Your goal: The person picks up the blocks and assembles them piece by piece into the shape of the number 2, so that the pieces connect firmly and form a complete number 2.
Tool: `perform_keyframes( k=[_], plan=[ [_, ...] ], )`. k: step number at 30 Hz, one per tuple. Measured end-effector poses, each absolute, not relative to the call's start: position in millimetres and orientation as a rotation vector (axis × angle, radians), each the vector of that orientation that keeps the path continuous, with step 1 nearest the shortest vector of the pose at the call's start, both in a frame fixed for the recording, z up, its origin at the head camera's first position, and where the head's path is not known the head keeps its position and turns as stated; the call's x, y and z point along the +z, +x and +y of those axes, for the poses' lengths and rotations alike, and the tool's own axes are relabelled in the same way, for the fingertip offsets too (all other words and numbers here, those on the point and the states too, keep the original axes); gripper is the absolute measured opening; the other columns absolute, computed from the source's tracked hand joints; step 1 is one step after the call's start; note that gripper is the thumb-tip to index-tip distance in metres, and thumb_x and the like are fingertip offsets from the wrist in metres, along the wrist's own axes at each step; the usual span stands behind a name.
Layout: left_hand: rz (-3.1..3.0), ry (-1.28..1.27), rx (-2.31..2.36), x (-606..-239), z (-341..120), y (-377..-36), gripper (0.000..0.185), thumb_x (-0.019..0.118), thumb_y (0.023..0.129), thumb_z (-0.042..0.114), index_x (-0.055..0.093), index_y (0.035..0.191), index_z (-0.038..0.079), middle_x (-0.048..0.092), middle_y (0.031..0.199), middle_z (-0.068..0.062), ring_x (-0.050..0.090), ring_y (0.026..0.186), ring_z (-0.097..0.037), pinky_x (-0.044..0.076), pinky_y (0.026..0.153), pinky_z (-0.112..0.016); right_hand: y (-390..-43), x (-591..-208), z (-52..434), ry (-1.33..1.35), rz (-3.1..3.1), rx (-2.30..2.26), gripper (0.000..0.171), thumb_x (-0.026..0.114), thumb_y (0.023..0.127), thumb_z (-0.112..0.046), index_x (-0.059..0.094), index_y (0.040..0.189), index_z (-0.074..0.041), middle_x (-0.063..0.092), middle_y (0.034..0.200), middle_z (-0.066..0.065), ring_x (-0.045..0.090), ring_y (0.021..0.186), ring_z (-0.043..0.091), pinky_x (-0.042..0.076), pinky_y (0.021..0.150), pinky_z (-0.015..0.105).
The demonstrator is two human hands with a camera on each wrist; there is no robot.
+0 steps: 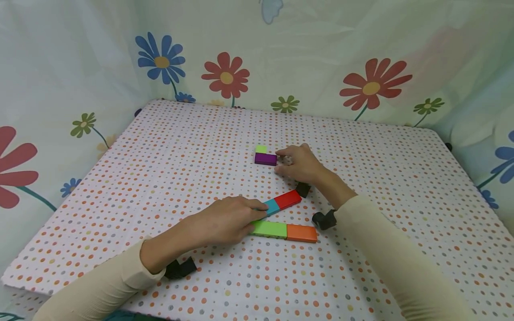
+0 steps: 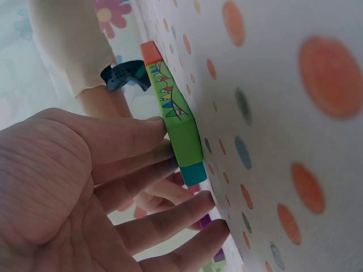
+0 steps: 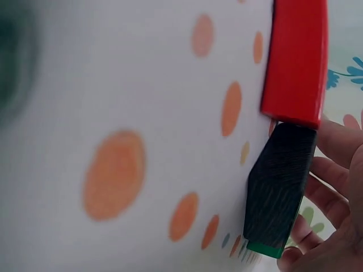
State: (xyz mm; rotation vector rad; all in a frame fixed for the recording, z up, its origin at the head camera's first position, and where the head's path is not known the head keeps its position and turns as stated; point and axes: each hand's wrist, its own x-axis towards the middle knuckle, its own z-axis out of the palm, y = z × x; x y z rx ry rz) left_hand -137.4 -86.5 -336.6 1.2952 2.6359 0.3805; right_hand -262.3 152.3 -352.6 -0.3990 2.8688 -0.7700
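My left hand bends over the left ends of two block rows. Its thumb and forefinger pinch a light green block printed with small flags. An orange block lies end to end with it. Behind, a blue block, partly under my fingers, meets a red block, and a black block continues that slanting row. Further back, my right hand has thumb and forefinger apart, fingertips right at the right end of a purple block. A small lime block stands behind the purple one.
A white dotted cloth covers the table. Behind it hangs a curtain printed with flowers. Dark wrist mounts sit under the left wrist and the right wrist, low over the cloth.
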Motion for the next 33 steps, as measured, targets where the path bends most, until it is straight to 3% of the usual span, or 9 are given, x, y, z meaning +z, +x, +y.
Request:
perform_keyframes(
  k=[10, 15, 28, 33],
  plan=[
    [2.64, 1.304, 0.387, -337.0, -87.9, -137.8, 0.035, 0.064, 0.098, 0.01, 0.068, 0.133, 0.008, 0.059, 0.145, -0.001, 0.057, 0.132, -0.022, 0.048, 0.107, -0.041, -265.4, -354.8, 145.5, -0.496, 2.937, -0.666, 0.05, 0.071, 0.095, -0.025, 0.061, 0.14, -0.005, 0.063, 0.138, 0.013, 0.042, 0.121, 0.033, 0.042, 0.1, 0.05],
    [2.638, 1.315, 0.395, -337.5, -87.9, -138.0, 0.035, 0.065, 0.098, 0.011, 0.068, 0.132, 0.008, 0.06, 0.144, -0.002, 0.058, 0.131, -0.023, 0.049, 0.105, -0.041, -267.5, -357.1, 141.3, -0.491, 2.942, -0.679, 0.047, 0.072, 0.095, -0.023, 0.063, 0.139, -0.007, 0.063, 0.138, 0.011, 0.043, 0.118, 0.031, 0.043, 0.097, 0.047],
    [2.642, 1.323, 0.372, -337.7, -87.1, -138.0, 0.036, 0.065, 0.098, 0.012, 0.068, 0.134, 0.009, 0.06, 0.144, -0.002, 0.058, 0.131, -0.023, 0.05, 0.105, -0.041, -267.5, -355.3, 138.9, -0.472, 2.929, -0.774, 0.039, 0.072, 0.096, -0.015, 0.065, 0.133, -0.006, 0.066, 0.132, 0.013, 0.041, 0.13, 0.034, 0.037, 0.11, 0.053],
    [2.638, 1.313, 0.376, -337.9, -87.4, -138.2, 0.036, 0.065, 0.098, 0.012, 0.067, 0.134, 0.009, 0.06, 0.144, -0.002, 0.058, 0.131, -0.024, 0.049, 0.106, -0.041, -267.3, -355.4, 139.1, -0.464, 2.93, -0.781, 0.038, 0.072, 0.095, -0.015, 0.067, 0.131, -0.006, 0.067, 0.128, 0.012, 0.044, 0.122, 0.032, 0.042, 0.102, 0.049]
  ],
)
